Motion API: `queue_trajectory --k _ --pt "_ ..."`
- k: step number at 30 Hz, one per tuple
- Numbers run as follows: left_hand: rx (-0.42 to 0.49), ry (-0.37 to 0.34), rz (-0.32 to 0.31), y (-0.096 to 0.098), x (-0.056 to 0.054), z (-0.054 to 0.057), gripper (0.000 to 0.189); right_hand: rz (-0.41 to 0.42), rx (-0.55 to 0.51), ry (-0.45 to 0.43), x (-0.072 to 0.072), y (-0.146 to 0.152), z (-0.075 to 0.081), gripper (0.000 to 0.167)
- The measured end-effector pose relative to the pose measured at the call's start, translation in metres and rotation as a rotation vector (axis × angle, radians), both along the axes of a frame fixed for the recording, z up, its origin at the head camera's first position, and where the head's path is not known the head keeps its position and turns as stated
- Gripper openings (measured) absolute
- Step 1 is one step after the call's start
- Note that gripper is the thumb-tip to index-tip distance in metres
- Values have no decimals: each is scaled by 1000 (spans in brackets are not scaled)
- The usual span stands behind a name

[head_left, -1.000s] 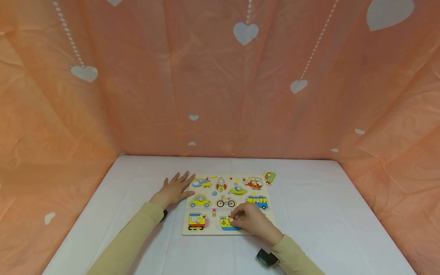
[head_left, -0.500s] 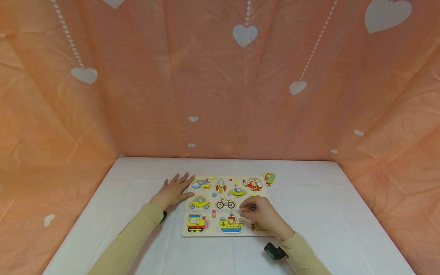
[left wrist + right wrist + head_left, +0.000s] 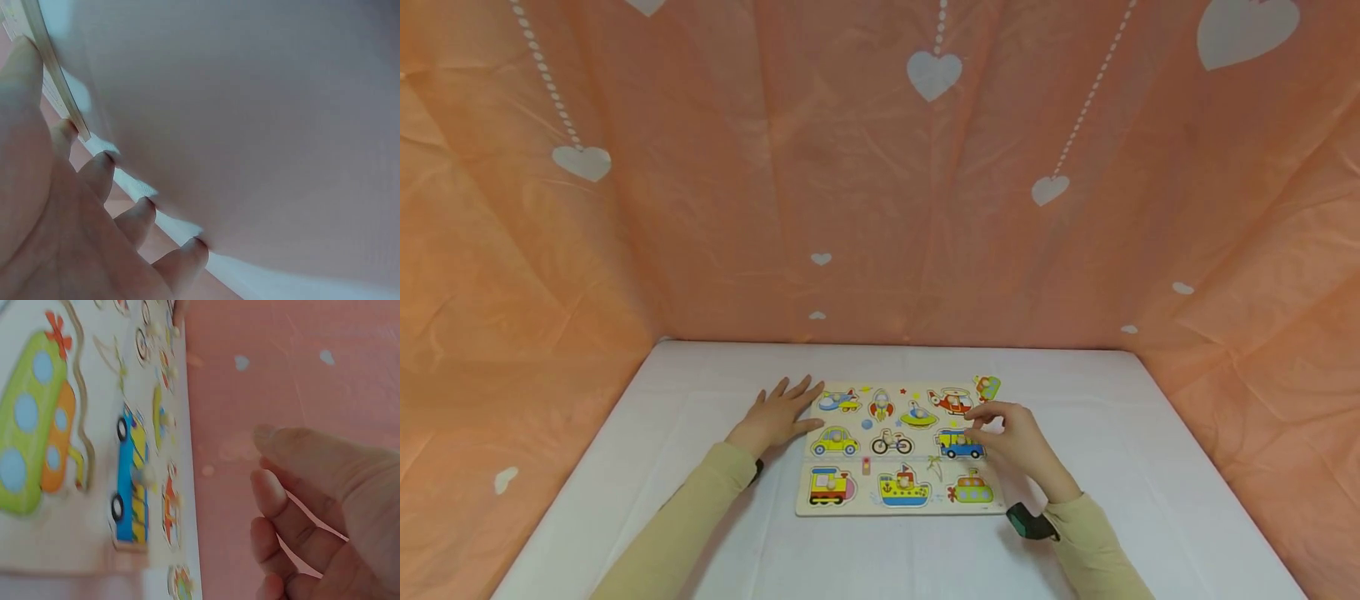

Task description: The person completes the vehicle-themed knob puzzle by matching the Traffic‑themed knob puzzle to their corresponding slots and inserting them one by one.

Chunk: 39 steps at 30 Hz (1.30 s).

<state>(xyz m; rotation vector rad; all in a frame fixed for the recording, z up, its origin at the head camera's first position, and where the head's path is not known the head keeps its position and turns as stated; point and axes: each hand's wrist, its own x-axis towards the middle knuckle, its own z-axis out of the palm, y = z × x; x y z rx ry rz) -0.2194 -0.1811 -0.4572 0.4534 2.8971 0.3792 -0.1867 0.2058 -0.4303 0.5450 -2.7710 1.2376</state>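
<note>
A wooden knob puzzle board (image 3: 863, 425) with vehicle pictures lies on the table. My left hand (image 3: 771, 421) rests at its left edge with spread fingers, thumb and index fingertip touching the board; in the left wrist view the thumb (image 3: 22, 69) lies over the edge. My right hand (image 3: 1022, 442) hovers over the board's right side, near the bus piece (image 3: 961, 443), holding nothing. In the right wrist view its fingers (image 3: 269, 494) are loosely bent. The ship piece (image 3: 904, 490) sits in its slot. A submarine picture (image 3: 28, 419) shows in a recess without a knob.
A loose submarine piece (image 3: 988, 387) lies tilted by the board's far right corner. The helicopter piece (image 3: 953, 401) and several other knobbed pieces sit in the board. White cloth covers the table (image 3: 880, 558); an orange curtain (image 3: 880, 208) with hearts stands behind and at both sides.
My right hand has let go of the ship piece's knob and moved right and away from me, past the bus. The submarine picture is uncovered. The left hand stays put.
</note>
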Motion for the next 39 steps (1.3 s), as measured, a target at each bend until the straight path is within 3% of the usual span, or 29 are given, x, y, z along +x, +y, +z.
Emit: queue_trajectory --k 11,21,29,39 --pt "-7 0 16 0 1 1 72 -61 -16 66 -21 26 0 25" --pt "-2 -6 13 0 0 0 72 -61 -7 64 -49 43 -11 25" --pt "11 -8 12 0 1 3 72 -66 -42 -8 -67 48 -19 27" --pt "7 -12 7 0 0 -1 72 -92 -97 -135 -83 58 -37 32"
